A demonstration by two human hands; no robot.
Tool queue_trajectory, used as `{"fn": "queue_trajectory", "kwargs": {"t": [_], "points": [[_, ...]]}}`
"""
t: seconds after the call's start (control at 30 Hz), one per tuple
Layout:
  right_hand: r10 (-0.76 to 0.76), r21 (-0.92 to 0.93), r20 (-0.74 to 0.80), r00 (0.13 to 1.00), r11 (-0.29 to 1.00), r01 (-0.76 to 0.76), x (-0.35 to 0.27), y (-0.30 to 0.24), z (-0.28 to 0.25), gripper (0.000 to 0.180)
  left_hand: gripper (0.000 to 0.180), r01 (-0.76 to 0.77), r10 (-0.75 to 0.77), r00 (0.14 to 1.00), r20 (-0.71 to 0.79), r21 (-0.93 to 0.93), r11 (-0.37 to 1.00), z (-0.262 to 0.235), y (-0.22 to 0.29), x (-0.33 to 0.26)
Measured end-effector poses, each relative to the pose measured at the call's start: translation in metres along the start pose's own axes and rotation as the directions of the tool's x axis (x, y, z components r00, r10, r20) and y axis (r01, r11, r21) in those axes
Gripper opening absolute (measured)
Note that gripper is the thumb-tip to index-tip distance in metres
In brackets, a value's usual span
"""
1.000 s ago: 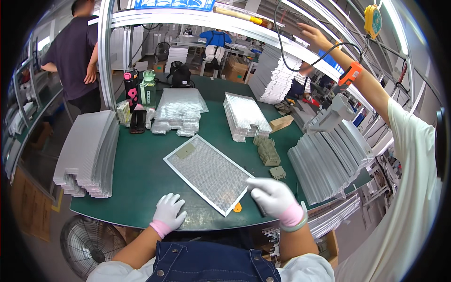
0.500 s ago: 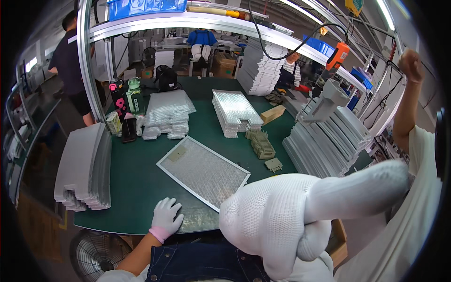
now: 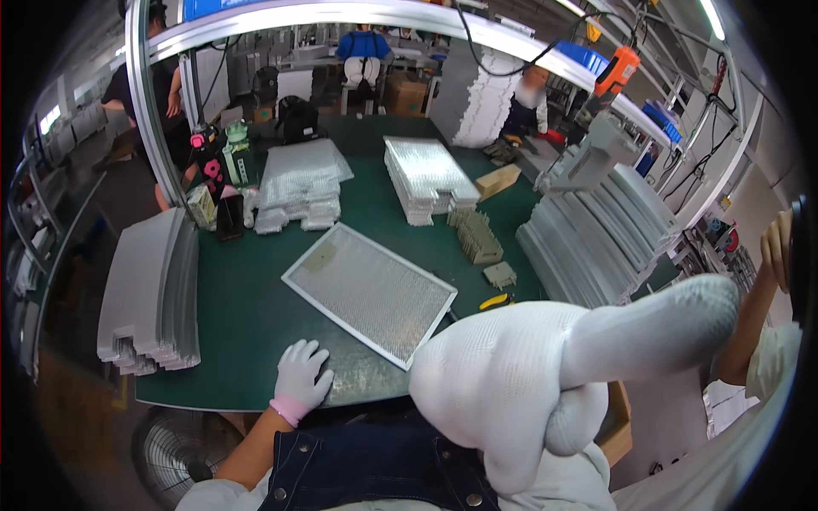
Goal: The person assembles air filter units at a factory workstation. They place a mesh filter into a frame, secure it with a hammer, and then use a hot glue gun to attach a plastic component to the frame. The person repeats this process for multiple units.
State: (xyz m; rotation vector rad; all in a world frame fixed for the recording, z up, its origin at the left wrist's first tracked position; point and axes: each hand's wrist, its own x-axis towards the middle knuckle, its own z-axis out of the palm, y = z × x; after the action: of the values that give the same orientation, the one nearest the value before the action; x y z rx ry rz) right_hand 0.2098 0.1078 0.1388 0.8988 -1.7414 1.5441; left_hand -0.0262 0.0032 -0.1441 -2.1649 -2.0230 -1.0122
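My left hand (image 3: 301, 377), in a white glove with a pink cuff, rests flat with fingers spread on the front edge of the green table (image 3: 247, 315). It holds nothing. Just beyond it lies a rectangular metal mesh filter panel (image 3: 368, 291) at an angle. My right hand (image 3: 545, 383), also in a white knit glove, is raised very close to the camera. It fills the lower right of the view, fingers curled and one finger pointing right. Nothing shows in it.
A stack of grey metal sheets (image 3: 149, 294) sits at left and slanted grey frames (image 3: 588, 247) at right. Stacks of mesh filters (image 3: 426, 175), bagged parts (image 3: 298, 183), small clips (image 3: 477, 238) and a yellow tool (image 3: 492, 301) lie further back. Other people stand behind and at right.
My right hand left the filter panel's near corner and rose up to the camera, now larger and higher. The view tilted slightly. My left hand stayed on the table edge.
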Motion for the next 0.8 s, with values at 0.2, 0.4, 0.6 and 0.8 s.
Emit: {"fn": "queue_trajectory", "kwargs": {"t": [0.2,0.4,0.6,0.8], "points": [[0.223,-0.389,-0.48,0.848,0.812,-0.434,-0.07,-0.01,0.006,0.053,0.043,0.018,-0.015,0.994,-0.106,0.028,0.999,0.026,-0.012,-0.006],[0.092,-0.583,-0.781,0.618,-0.463,-0.668,-0.251,0.045,-0.047,0.03,0.032,-0.307,0.318,0.947,0.036,-0.176,0.935,0.038,0.059,0.062],[0.02,-0.427,-0.832,0.554,-0.662,-0.617,-0.307,0.092,-0.025,0.038,0.025,-0.189,0.163,0.935,0.316,0.052,0.981,0.097,0.098,0.085],[0.111,-0.226,-0.969,0.219,-0.747,-0.625,-0.305,0.095,-0.047,0.037,0.013,-0.079,0.01,0.936,0.351,0.184,0.98,0.11,0.101,0.083]]}}
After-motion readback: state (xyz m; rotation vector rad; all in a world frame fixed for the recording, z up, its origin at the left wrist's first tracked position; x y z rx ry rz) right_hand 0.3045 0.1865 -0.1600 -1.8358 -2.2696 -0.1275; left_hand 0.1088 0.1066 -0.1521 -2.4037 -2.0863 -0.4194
